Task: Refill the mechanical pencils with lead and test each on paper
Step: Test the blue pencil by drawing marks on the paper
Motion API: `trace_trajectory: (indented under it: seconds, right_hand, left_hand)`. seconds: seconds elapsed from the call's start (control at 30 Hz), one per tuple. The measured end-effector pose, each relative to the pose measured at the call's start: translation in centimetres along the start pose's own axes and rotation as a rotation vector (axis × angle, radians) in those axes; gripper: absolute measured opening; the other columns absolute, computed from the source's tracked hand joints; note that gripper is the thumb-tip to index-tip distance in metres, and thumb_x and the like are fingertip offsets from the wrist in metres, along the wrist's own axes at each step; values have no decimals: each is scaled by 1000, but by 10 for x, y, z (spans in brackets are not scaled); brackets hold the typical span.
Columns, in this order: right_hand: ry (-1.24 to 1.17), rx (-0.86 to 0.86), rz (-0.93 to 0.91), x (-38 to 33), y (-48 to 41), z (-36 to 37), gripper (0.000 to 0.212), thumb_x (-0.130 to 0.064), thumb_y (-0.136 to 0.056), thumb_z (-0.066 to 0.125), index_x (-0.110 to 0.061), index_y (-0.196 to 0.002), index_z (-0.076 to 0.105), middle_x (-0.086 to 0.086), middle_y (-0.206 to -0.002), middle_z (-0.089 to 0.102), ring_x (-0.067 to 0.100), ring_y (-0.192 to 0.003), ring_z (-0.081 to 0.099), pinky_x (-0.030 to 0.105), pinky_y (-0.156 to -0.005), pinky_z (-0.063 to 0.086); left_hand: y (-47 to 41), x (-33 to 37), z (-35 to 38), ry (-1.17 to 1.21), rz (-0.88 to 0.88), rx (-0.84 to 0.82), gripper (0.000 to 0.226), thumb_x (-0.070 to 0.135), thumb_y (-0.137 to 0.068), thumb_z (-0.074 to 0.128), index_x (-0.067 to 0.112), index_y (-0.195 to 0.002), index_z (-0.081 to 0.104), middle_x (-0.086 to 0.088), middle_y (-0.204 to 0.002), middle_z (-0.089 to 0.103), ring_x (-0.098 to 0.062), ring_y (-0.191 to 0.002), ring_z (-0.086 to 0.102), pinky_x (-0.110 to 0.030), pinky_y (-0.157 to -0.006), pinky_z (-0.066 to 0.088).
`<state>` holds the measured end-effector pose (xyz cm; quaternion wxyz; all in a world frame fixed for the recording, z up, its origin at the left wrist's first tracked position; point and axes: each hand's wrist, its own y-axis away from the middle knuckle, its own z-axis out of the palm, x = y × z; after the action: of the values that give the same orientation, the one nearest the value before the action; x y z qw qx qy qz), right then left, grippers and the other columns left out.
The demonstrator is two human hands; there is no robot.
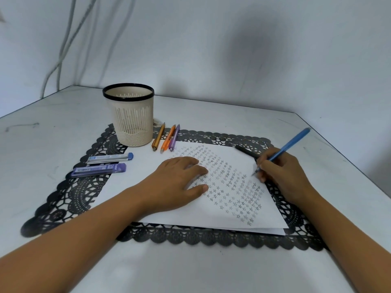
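Pale wall (pixel 190 39) with grey cables (pixel 61 53) behind a white marbled table (pixel 190 267).

Probably a home desk or plain study corner: a white table (pixel 63 115) against bare walls (pixel 190 39), a black lace mat (pixel 84 187), a pen cup (pixel 132 117), loose cables (pixel 61 49) hanging down the wall.

Looks forward and down from head height onto the bench (pixel 53 123), as a single wide-angle view. Sits close over the near edge, with the paper (pixel 211 212) and the black lace mat (pixel 69 195) filling the middle. Faces the pale wall (pixel 211 49) behind the far edge.
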<state>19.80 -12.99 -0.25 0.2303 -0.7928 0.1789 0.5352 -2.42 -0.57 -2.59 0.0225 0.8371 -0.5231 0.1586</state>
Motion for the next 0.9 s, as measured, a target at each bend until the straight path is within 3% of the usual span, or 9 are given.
trace_trajectory:
  seconds: [0.2,0.33,0.6,0.73,0.9]
  right_hand:
    - [84,-39,-13,-2,1,3,8,5,-82,55,0,-77,58,11,-69,62,15,-59,61,19,-57,52]
    - [131,-38,-21,-4,2,5,14,5,-80,56,-6,-72,58,11,-70,64,13,-60,64,22,-60,52]
    - [155,-43,-39,-4,1,5,16,7,-80,55,-5,-70,55,12,-71,58,4,-55,62,16,-54,50]
    - [175,-30,-48,-3,2,4,10,4,-79,58,-4,-73,58,16,-73,63,10,-60,64,18,-61,53]
    - [235,-22,-58,-1,0,5,17,1,-79,57,-12,-68,54,6,-69,57,16,-65,58,29,-64,50]
  left_hand:
    - [-1,-1,1,-18,1,-1,55,62,-85,30,36,-133,38,4,-146,32,-13,-133,26,-30,-109,20]
    - [0,-3,3,-9,11,17,71,71,-75,16,36,-132,39,4,-144,34,-13,-132,28,-30,-108,21]
    - [-1,-3,3,-11,14,24,74,71,-72,13,36,-132,39,4,-144,34,-13,-132,28,-29,-107,21]
    - [-1,-3,3,-8,13,19,74,71,-72,13,36,-132,39,4,-144,34,-13,-132,28,-30,-108,21]
    - [-1,-4,3,-7,12,13,72,71,-73,14,38,-132,39,5,-144,34,-12,-132,29,-31,-109,22]
